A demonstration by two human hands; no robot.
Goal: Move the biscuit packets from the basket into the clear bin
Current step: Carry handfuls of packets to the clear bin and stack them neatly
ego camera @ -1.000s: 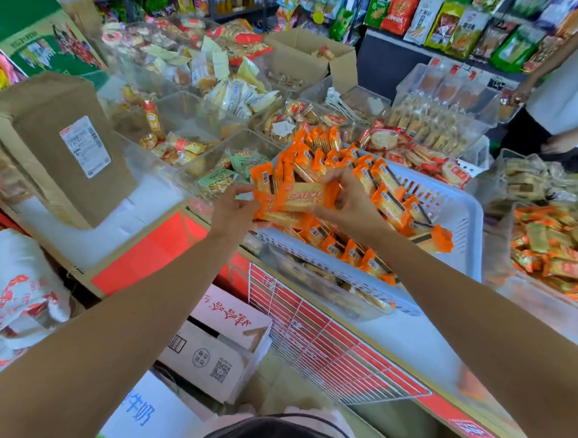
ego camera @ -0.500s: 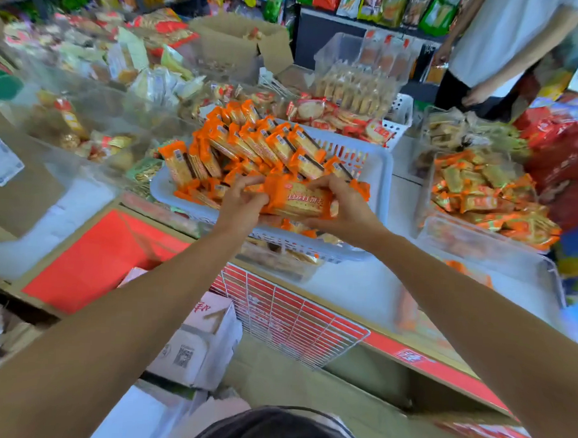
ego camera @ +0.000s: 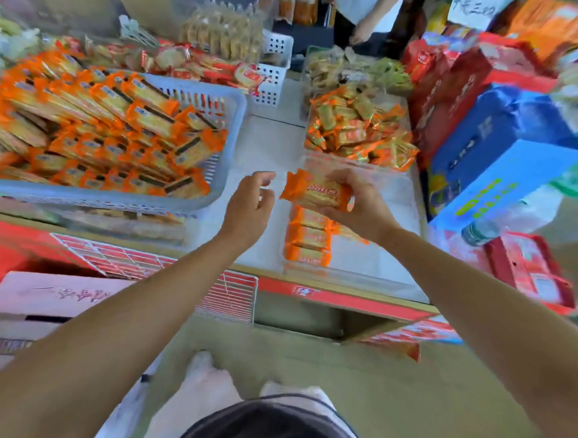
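Packets (ego camera: 119, 138) in orange wrappers fill the basket (ego camera: 234, 117) on the left of the counter (ego camera: 268, 141), heaped up to its rim and above it. Right hand (ego camera: 357, 205) grips a small stack (ego camera: 315, 193) of the same packets, fingers curled round it, and holds it over the left end of the bin (ego camera: 388, 256). Below the stack a row (ego camera: 308, 243) of packets already lies inside the bin, along its left wall; the remainder of the bin floor is bare. Left hand (ego camera: 248, 203) hangs over the counter between basket and bin, just beside the stack but apart from it, its fingers loosely curled and holding nothing.

Behind the bin a second bin (ego camera: 357, 132) holds orange and green-gold sweets or snacks, too blurred to tell which. A white basket (ego camera: 274, 75) stands behind the big one with round snacks in red wrappers. To the right lie a blue box (ego camera: 502, 155) and red boxes (ego camera: 469, 81). A wire rack (ego camera: 166, 269) hangs on the red counter front, and a carton (ego camera: 45, 301) sits on the floor below it. Another person's hand (ego camera: 358, 33) shows at the back
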